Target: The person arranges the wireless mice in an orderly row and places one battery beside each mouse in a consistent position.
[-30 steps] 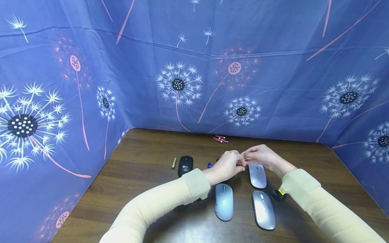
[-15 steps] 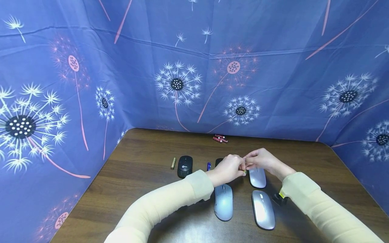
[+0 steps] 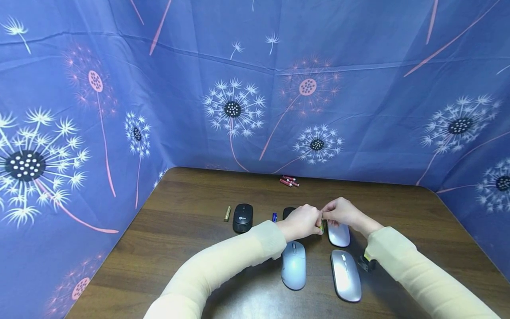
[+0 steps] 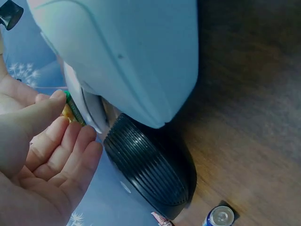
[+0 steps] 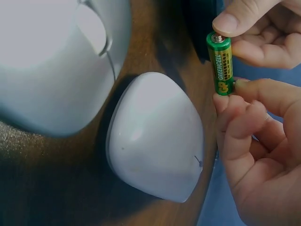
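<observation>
A green GP battery [image 5: 221,63] stands between the fingers of both hands. My left hand [image 3: 303,221] pinches it, thumb on the metal-tipped end in the right wrist view. At the battery's other end are the curled fingertips of my right hand [image 3: 343,213], which pinch it there. Below the right hand lies a silver mouse [image 3: 338,235], its far end covered by the fingers. A black mouse [image 3: 287,212] is mostly hidden behind the left hand. In the left wrist view, a black ribbed mouse [image 4: 146,165] shows beside the left fingers.
Nearer on the wooden table [image 3: 187,252] lie a pale blue mouse [image 3: 293,266] and another silver mouse [image 3: 345,275]. To the left are a black mouse [image 3: 242,218], a gold battery [image 3: 227,214] and a blue battery [image 3: 274,217]. Several red batteries [image 3: 289,181] lie near the blue curtain [image 3: 247,150].
Both hands have come down slightly, and the left has shifted a little right. The green battery now shows below the left fingertips. The mice and loose batteries lie where they were.
</observation>
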`<control>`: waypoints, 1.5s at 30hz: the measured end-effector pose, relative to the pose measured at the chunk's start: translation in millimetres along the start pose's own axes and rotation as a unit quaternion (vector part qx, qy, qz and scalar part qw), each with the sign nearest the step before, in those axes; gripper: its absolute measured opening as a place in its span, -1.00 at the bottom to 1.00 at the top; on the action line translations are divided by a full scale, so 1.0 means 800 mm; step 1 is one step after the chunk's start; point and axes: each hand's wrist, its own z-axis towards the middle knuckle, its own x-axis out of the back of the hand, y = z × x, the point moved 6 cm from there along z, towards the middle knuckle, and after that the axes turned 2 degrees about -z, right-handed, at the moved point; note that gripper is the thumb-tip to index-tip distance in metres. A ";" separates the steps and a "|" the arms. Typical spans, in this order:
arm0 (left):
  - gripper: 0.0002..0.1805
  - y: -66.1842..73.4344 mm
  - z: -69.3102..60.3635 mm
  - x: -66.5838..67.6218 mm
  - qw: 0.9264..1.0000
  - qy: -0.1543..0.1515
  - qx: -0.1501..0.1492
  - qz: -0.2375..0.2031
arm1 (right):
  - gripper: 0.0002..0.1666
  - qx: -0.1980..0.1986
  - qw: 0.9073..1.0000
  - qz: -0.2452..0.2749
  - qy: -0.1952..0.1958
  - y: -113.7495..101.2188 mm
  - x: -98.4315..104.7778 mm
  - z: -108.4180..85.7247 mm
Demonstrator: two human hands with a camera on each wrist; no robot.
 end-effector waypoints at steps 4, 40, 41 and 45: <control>-0.84 0.000 0.003 -0.002 1.000 -0.006 0.004 0.021 | -0.81 -0.006 0.999 -0.031 0.015 0.004 -0.001 0.005; -0.82 -0.002 0.013 -0.035 0.995 -0.051 0.005 0.086 | -0.91 0.068 0.978 -0.194 0.039 -0.006 -0.014 0.012; -0.82 -0.002 0.013 -0.036 0.995 -0.050 0.004 0.086 | -0.91 0.070 0.977 -0.196 0.039 -0.007 -0.014 0.012; -0.83 -0.003 0.012 -0.036 0.995 -0.049 0.006 0.082 | -0.91 0.066 0.978 -0.193 0.038 -0.005 -0.015 0.013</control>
